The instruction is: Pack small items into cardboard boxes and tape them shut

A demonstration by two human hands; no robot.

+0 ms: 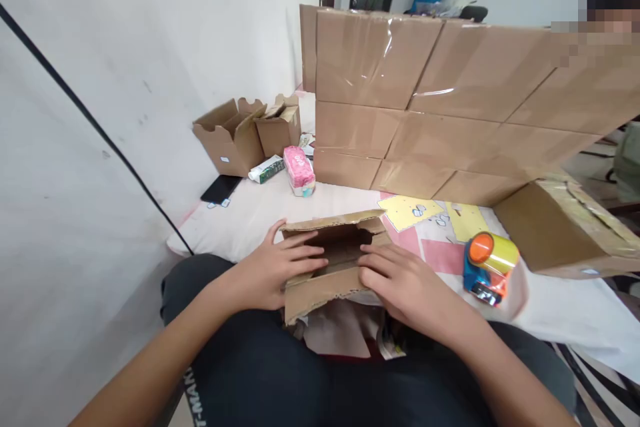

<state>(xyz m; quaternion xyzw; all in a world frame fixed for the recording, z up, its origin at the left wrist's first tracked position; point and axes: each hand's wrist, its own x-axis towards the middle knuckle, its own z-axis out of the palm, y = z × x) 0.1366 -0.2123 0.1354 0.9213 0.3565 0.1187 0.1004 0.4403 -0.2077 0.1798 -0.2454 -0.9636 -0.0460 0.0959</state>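
A small cardboard box with torn, rough edges sits at my lap, its opening turned up toward me. My left hand grips its left end, thumb at the back edge and fingers reaching over the opening. At the right end, my right hand holds the box with its fingers curled over the side. The inside of the box is dark, and its underside is hidden. Nearest to my right hand on the table is a tape dispenser in blue and orange with a roll of yellow tape.
A tall taped cardboard panel stands across the table, and an open carton is at right. Yellow sheets lie before the panel. Back left are two boxes, a pink pack and a black phone. A person is beyond.
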